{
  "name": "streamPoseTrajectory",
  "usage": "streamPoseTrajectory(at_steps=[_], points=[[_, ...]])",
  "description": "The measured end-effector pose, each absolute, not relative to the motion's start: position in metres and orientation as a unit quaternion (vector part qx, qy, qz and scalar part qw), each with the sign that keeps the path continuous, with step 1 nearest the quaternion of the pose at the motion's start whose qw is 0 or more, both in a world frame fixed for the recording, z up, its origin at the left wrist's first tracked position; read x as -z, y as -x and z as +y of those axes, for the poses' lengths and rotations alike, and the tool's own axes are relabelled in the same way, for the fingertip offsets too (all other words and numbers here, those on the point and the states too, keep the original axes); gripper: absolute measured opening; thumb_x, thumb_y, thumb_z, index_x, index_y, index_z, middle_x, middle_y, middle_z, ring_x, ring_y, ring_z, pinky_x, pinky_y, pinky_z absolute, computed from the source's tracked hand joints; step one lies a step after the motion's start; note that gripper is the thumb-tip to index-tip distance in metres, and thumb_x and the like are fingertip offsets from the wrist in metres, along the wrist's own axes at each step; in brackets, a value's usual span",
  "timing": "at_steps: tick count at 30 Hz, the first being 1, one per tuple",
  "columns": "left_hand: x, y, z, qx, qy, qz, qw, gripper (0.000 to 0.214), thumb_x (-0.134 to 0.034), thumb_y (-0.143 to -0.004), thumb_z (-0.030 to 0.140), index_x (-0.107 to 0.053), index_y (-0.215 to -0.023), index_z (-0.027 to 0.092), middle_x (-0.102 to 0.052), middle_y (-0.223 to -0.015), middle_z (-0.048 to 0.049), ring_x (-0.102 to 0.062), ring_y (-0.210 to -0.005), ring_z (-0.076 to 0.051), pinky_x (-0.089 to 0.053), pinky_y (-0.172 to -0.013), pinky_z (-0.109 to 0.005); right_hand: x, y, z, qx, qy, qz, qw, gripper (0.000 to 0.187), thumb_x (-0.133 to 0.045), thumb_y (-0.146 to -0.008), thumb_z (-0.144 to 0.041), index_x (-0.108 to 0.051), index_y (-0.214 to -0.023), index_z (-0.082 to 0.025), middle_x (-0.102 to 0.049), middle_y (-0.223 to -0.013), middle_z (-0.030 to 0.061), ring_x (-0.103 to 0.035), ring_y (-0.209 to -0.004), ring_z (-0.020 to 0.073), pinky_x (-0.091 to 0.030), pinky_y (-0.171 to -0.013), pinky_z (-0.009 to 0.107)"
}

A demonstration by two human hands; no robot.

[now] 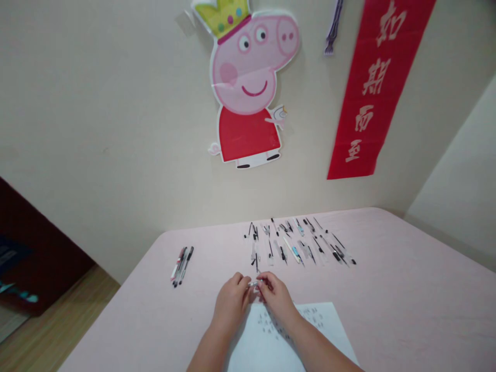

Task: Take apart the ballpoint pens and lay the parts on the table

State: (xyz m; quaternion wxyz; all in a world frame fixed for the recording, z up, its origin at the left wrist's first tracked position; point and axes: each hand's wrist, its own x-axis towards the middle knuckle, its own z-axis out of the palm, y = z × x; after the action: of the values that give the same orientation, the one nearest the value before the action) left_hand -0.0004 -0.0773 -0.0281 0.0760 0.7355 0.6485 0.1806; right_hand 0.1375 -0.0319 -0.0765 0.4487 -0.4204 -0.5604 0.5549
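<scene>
Between my two hands is a small clear pen barrel [253, 283], held level just beyond the top edge of a white sheet of paper [287, 351]. My left hand [233, 295] pinches its left end. The fingers of my right hand [274, 292] close on the other end, where part of it is hidden. A thin dark refill [257, 264] lies right beyond my fingertips. Farther off, several pen parts [298, 243] are spread in rows: refills, caps and clear barrels. The sheet under my wrists bears dark handwritten marks.
Several whole pens [182, 267] lie together on the left of the pink-covered table [135, 310]. A wall rises behind it, with a cartoon pig cutout [250, 134] and a red banner [372, 103]. Wooden floor [73, 305] shows at the lower left.
</scene>
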Motion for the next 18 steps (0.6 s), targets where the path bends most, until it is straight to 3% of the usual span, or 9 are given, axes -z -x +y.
streamPoseTrajectory(at_steps=[10,18], points=[[0.0344,-0.0021,-0.0743,-0.203,-0.743,0.625,0.128,0.025,-0.034,-0.090,0.016,-0.059,-0.094,0.021,-0.057,-0.095,-0.0061,-0.056,-0.086,-0.017,-0.041,-0.074,-0.027,0.0750,-0.1397,-0.0319,-0.540,0.414,-0.584,0.442,0.021,-0.054,-0.076,-0.037,-0.059,-0.082,-0.018,-0.056,-0.062,-0.0009,-0.053,-0.054,0.0140,-0.042,-0.053,0.026],[0.0356,-0.0005,-0.0765,-0.198,-0.745,0.625,0.124,0.022,-0.036,-0.092,0.024,-0.058,-0.093,0.021,-0.061,-0.088,-0.0048,-0.056,-0.083,-0.018,-0.040,-0.072,-0.027,0.0747,-0.1393,-0.0324,-0.538,0.404,-0.596,0.438,0.019,-0.054,-0.077,-0.036,-0.058,-0.081,-0.018,-0.057,-0.063,-0.0006,-0.054,-0.057,0.0148,-0.043,-0.053,0.026]])
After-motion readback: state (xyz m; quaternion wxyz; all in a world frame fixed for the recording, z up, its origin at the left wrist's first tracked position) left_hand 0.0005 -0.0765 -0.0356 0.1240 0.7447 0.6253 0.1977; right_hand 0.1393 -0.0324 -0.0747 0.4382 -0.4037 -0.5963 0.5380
